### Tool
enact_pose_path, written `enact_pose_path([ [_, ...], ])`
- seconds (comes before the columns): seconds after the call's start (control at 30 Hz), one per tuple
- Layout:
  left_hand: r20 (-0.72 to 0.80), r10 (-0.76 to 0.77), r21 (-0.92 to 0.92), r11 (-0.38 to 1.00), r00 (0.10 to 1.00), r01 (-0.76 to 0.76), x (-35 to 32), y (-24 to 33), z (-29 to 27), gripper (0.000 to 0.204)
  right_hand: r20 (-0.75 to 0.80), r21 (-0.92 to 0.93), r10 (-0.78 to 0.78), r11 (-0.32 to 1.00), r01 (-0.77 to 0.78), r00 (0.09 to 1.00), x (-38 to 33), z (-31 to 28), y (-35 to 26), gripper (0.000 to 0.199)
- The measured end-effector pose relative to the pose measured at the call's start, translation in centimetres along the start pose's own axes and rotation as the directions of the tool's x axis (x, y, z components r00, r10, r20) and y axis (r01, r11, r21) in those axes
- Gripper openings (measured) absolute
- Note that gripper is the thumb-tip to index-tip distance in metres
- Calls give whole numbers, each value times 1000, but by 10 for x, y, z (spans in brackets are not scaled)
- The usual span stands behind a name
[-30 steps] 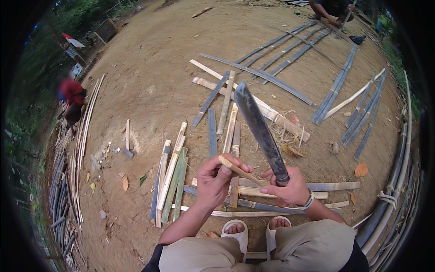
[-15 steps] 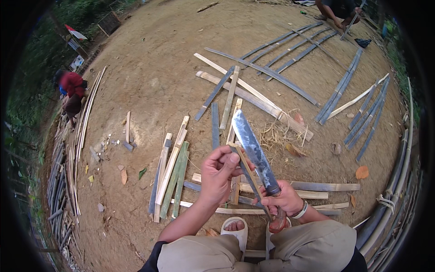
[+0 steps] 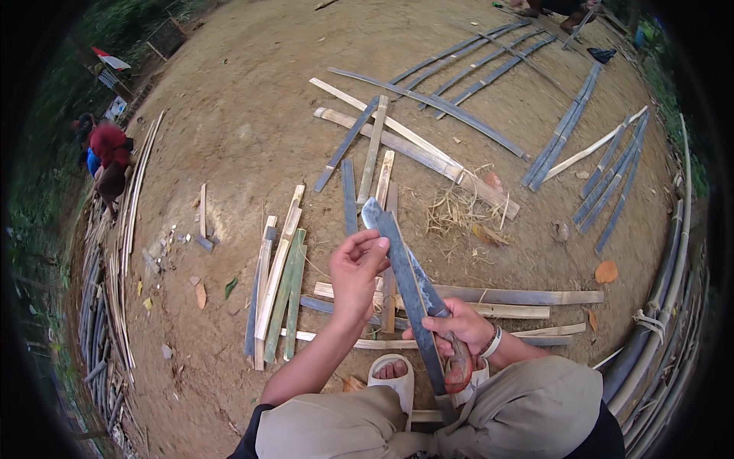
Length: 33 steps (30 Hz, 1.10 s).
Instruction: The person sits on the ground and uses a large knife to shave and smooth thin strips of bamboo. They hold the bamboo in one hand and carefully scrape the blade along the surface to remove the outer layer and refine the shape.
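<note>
A long bamboo strip (image 3: 414,298), its dark grey face showing, slants across the machete in front of my knees. The thumb and fingers of my left hand (image 3: 355,275) are closed at the strip's upper left edge. My right hand (image 3: 468,327) is wrapped round the handle of the machete (image 3: 430,294), with its fingers also against the strip. Much of the blade is hidden behind the strip; its tip and right side show. Below them, several split bamboo pieces (image 3: 520,295) lie crosswise on the ground, beyond my sandals (image 3: 391,379).
Upright-lying bamboo slats (image 3: 279,283) are at the left, and fine shavings (image 3: 455,210) right of centre. Farther off lie long dark strips (image 3: 459,122). Bamboo poles (image 3: 661,298) line the right edge, a pole stack (image 3: 95,321) the left. A person in red (image 3: 111,149) bends there; another crouches far right.
The bamboo strip has turned from edge-on to show its broad dark face and now overlaps the machete. My left hand has shifted slightly left, and the whole view has shifted a little.
</note>
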State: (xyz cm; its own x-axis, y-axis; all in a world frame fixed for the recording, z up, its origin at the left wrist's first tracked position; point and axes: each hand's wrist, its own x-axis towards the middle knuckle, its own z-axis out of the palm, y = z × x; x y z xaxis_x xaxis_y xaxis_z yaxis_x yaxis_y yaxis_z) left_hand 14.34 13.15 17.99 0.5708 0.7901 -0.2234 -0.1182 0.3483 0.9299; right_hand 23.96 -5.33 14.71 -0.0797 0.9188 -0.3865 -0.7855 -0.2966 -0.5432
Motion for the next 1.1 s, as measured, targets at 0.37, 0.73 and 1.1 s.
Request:
enact_pose_path([
  [0.37,483,-473,268,881,737,390,-87,-86,-12,63,-537,-12,-212,970,244,816,29,-40,-18,17],
  [0.73,454,-633,28,714,628,699,-97,-95,-31,54,-714,-314,-314,942,115,626,28,-71,-13,34],
  [1.1,193,-840,120,532,506,838,-87,-33,-40,25,53,-925,-335,-372,-81,941,-28,-39,13,25],
])
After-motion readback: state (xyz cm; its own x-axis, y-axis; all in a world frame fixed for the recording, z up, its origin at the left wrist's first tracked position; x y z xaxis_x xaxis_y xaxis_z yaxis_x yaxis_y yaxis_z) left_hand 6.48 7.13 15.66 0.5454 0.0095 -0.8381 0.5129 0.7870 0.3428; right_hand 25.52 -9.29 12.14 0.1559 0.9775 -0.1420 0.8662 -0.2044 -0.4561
